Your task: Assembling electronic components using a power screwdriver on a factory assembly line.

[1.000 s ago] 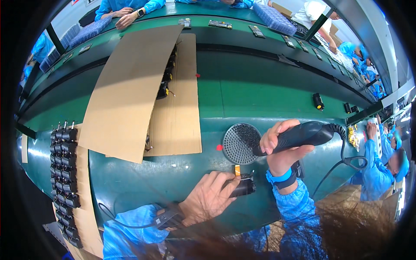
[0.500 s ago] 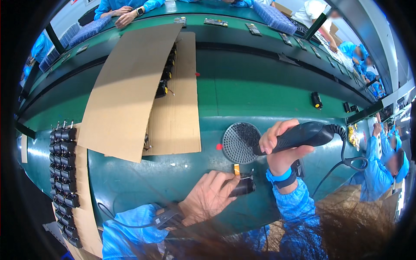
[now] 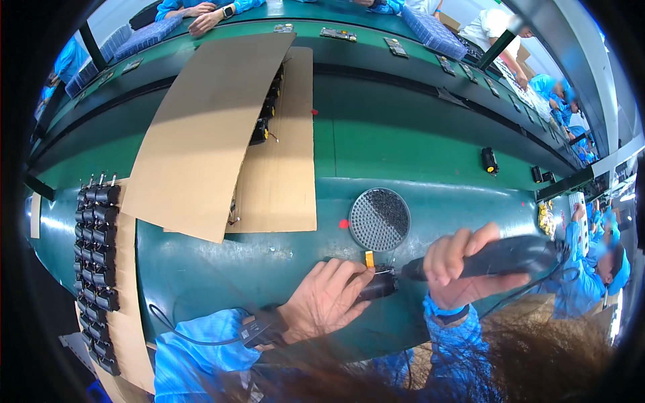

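One black cylindrical part (image 3: 380,287) lies on the teal tabletop (image 3: 195,275) in the head view, with one short orange tab (image 3: 369,259) standing up at its upper edge. The left hand (image 3: 322,295) holds it from the left, thumb and fingers drawn in close around its near end. The right hand (image 3: 460,269) is wrapped firmly around one black handheld tool (image 3: 507,258), whose narrow end points left at the part; blur at that end means I cannot tell whether the two touch.

Just beyond the part sits one round grey dish (image 3: 368,232), dimpled, with many tiny dark pieces (image 3: 394,208) gathered in its upper right side. One red spot (image 3: 344,224) marks the surface just left of it.

To the left, two cardboard sheets (image 3: 201,127) overlap, several black parts showing between them. At far left, many more black units (image 3: 97,248) stand packed in rows. Three black cylinders (image 3: 490,160) rest on the green strip at right, one apart and two together. At least six circuit boards (image 3: 338,34) line the far shelf.
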Demonstrator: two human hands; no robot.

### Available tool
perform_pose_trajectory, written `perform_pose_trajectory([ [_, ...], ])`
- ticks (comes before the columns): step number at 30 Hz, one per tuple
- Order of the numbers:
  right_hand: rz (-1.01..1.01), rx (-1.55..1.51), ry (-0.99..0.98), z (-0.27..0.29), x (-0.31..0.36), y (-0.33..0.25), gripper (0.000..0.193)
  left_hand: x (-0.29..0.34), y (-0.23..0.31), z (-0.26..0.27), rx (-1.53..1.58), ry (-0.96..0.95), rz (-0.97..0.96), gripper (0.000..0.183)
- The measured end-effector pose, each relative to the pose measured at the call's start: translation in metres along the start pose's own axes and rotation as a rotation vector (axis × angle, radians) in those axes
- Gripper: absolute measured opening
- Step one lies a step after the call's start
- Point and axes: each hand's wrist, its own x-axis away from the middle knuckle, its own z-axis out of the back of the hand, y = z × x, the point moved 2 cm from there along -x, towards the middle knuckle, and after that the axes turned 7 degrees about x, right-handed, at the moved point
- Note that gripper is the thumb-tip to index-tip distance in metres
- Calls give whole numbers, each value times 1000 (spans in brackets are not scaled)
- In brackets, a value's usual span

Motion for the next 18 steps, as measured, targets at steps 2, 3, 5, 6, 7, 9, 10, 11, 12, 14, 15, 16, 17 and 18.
perform_pose_trajectory([
  [2, 3, 17, -79, -2, 11, 5, 87, 1, 1, -2, 4, -8, 6, 55],
  [3, 8, 41, -103, -2, 13, 6, 89, 1, 2, -2, 6, -10, 6, 55],
  [5, 6, 65, -107, -2, 16, 11, 91, 0, 0, -2, 29, -2, 10, 54],
  [6, 5, 91, -113, -2, 17, 13, 92, 0, 0, -2, 29, -1, 11, 54],
  [7, 4, 91, -113, -2, 19, 14, 92, 1, 0, -2, 34, -5, 10, 54],
  [9, -28, 103, -76, -2, 20, 18, 94, 1, -1, -1, 38, -8, 9, 53],
  [10, -30, 103, -77, -3, 20, 18, 94, 1, -1, -1, 38, -11, 9, 53],
  [11, -35, 108, -65, -4, 20, 18, 95, 1, 0, -2, 38, -13, 9, 53],
  [12, -41, 114, -53, -4, 20, 18, 95, 1, 0, -2, 39, -12, 11, 53],
  [14, -31, 119, -55, -5, 20, 19, 95, 1, 0, -1, 44, -11, 4, 52],
  [15, -21, 123, -57, -5, 20, 19, 95, 1, 0, -1, 44, -11, 4, 52],
  [16, -21, 123, -58, -6, 20, 20, 95, 0, 0, -1, 45, -16, 6, 52],
  [17, -28, 138, -62, -7, 20, 20, 95, 0, 0, -1, 46, -21, 9, 52],
  [18, -35, 154, -65, -8, 20, 20, 95, 1, 0, -1, 46, -20, 10, 52],
])
